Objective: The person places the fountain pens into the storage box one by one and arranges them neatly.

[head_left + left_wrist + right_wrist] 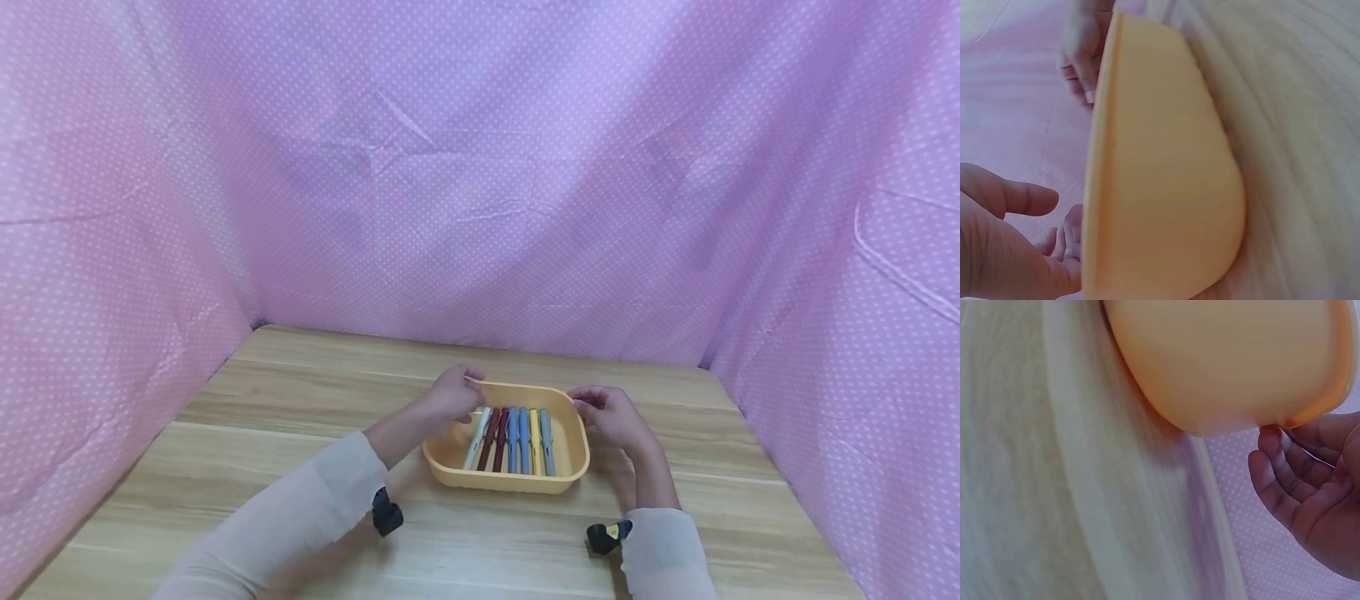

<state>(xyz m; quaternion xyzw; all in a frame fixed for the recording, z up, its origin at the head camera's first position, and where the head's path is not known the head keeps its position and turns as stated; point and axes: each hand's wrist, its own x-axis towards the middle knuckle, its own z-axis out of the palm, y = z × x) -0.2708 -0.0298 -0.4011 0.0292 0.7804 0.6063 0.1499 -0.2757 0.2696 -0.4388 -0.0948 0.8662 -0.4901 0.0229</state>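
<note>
A yellow-orange tray (506, 481) with rounded corners stands on the table. Inside it several capped pens lie side by side: a pale one (477, 439), dark red ones (489, 439), blue ones (518, 442), a yellow one (536, 442) and a grey-green one (547, 442). My left hand (452, 396) is over the tray's back left part, fingers loosely bent beside the pale pen's upper end; contact with the pen is unclear. In the left wrist view its thumb stands apart from the fingers. My right hand (611, 414) pinches the tray's rim at the back right corner.
The wooden table (315, 392) extends around the tray. Pink dotted cloth (480, 208) hangs behind and at both sides of it. Black wrist cameras (386, 512) are strapped at both sleeves.
</note>
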